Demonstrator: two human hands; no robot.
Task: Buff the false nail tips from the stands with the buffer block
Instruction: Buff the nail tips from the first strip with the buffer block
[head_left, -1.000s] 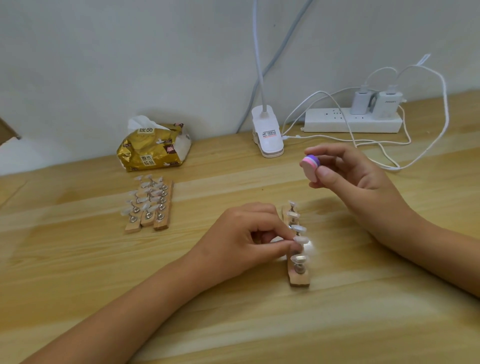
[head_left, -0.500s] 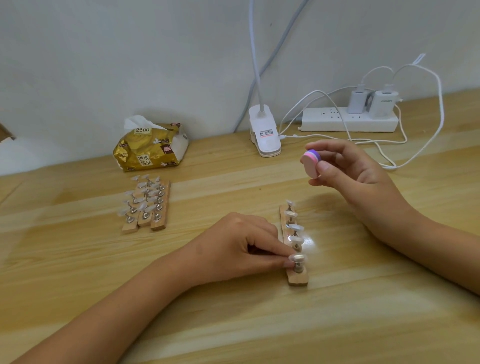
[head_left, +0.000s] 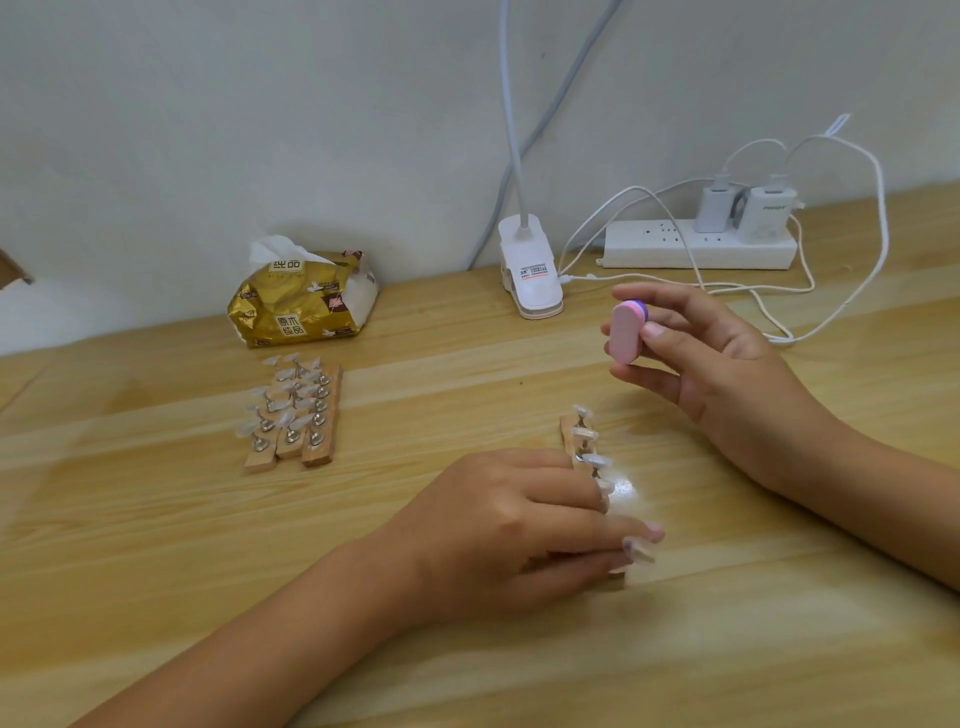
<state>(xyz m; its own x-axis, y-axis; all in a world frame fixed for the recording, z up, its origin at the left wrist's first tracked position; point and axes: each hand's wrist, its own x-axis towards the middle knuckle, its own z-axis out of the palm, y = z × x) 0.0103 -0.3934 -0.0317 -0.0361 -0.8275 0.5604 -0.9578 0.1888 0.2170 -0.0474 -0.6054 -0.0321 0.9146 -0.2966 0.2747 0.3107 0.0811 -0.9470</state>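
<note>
Here, left grip (head_left: 519, 530) pinches a translucent nail tip (head_left: 640, 552); right grip (head_left: 727, 364) clasps an oval pink buffer block (head_left: 626, 332).

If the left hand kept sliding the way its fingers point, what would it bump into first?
The left hand is pinching the nearest nail tip on the wooden stand. Past that comes bare table, then probably the right forearm, though its height is unclear.
</note>
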